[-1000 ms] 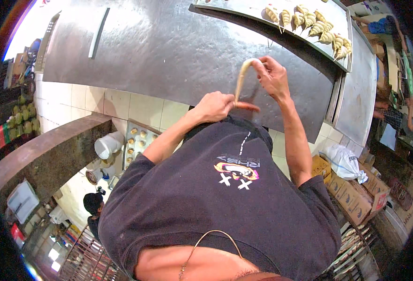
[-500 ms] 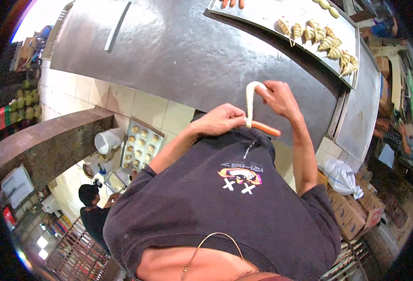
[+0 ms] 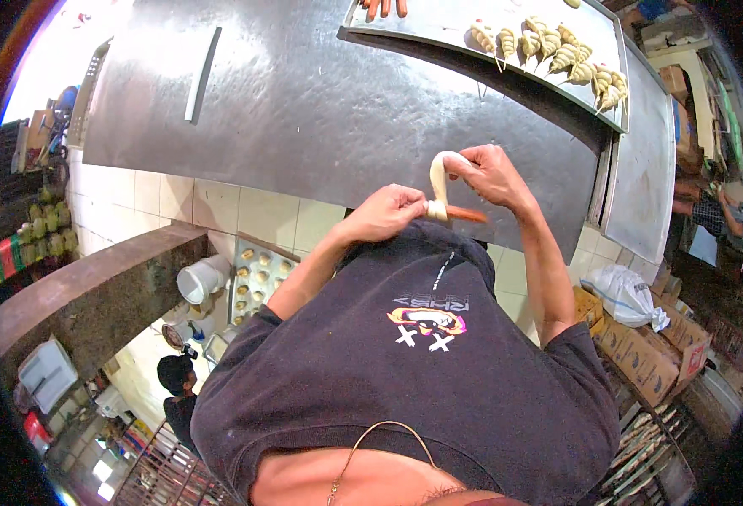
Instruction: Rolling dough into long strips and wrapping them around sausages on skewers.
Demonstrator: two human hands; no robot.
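Just above the near edge of the steel table, my left hand [image 3: 386,212] is closed on one end of an orange-red sausage [image 3: 470,214]. A pale dough strip [image 3: 437,175] wraps around the sausage beside those fingers, then arches upward. My right hand [image 3: 496,179] pinches the upper part of the strip, right of the left hand. The sausage's bare end points right and is smeared by motion.
A metal tray [image 3: 439,35] at the far right bears several dough-wrapped sausages on sticks [image 3: 563,56] and bare sausages [image 3: 386,8]. A long pale bar [image 3: 203,74] lies on the steel table [image 3: 304,110]. Another person [image 3: 177,375] is at lower left, near a white bucket [image 3: 196,282].
More dough now circles the sausage, and the free length of strip is shorter. The bare end of the sausage has shortened. My right hand stays raised, holding the strip.
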